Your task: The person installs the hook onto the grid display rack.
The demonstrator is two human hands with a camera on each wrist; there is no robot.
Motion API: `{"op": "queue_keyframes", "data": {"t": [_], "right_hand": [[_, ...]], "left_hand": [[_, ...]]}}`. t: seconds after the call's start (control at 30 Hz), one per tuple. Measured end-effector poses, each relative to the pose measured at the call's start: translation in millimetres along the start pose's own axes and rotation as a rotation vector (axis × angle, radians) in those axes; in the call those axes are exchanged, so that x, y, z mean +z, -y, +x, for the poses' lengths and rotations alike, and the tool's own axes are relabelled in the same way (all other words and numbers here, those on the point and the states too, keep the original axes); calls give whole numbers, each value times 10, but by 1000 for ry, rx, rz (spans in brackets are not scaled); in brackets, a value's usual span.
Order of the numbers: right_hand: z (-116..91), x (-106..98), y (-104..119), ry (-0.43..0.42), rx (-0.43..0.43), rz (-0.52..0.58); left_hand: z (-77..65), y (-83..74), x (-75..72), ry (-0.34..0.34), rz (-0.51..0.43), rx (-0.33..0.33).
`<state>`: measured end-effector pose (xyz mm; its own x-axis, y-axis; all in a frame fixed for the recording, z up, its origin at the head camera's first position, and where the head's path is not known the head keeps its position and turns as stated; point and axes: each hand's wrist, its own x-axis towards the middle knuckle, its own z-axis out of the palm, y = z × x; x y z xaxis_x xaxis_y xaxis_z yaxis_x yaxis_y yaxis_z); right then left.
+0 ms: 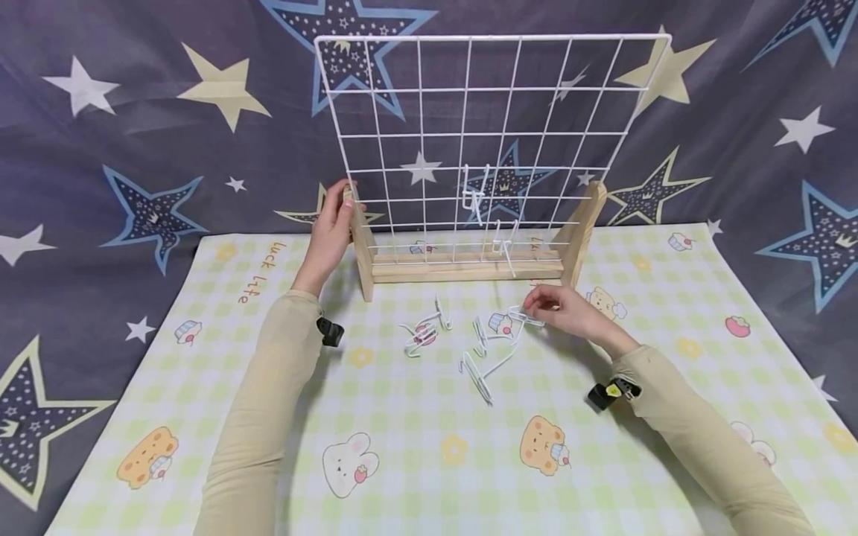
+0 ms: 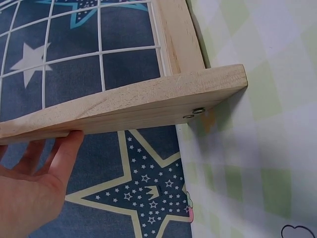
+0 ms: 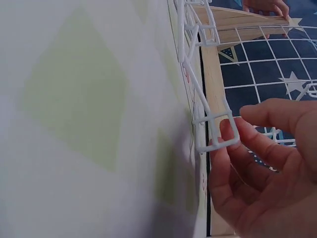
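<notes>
Starry backdrop [image 1: 268, 149], two hands [image 1: 570, 309], one grid [image 1: 462, 135] (two hooks [image 1: 473, 195] hung)

at twelve o'clock we see a white wire grid [image 1: 467, 90] in a wooden stand [image 1: 436, 272] on the checked surface [image 1: 402, 417]. hanging hooks [image 1: 474, 198] sit on its wires toward one and two o'clock. the person's left grip [image 1: 331, 227] holds the stand's upright at ten o'clock; the right grip [image 1: 563, 310] pinches a white hook [image 1: 526, 318] at four. we find loose hooks [image 1: 479, 377] lying between five and six.
</notes>
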<state>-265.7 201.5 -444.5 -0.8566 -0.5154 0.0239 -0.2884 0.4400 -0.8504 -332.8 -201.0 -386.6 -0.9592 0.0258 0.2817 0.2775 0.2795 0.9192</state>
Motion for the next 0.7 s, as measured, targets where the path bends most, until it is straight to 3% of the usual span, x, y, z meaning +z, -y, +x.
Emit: {"op": "queue_keyframes", "data": {"t": [0.37, 0.7], "right_hand": [[-27, -90, -30, 48, 9, -63], [-43, -135, -70, -12, 14, -133]], "left_hand": [[13, -3, -6, 9, -22, -16], [26, 16, -10, 6, -16, -13]]}}
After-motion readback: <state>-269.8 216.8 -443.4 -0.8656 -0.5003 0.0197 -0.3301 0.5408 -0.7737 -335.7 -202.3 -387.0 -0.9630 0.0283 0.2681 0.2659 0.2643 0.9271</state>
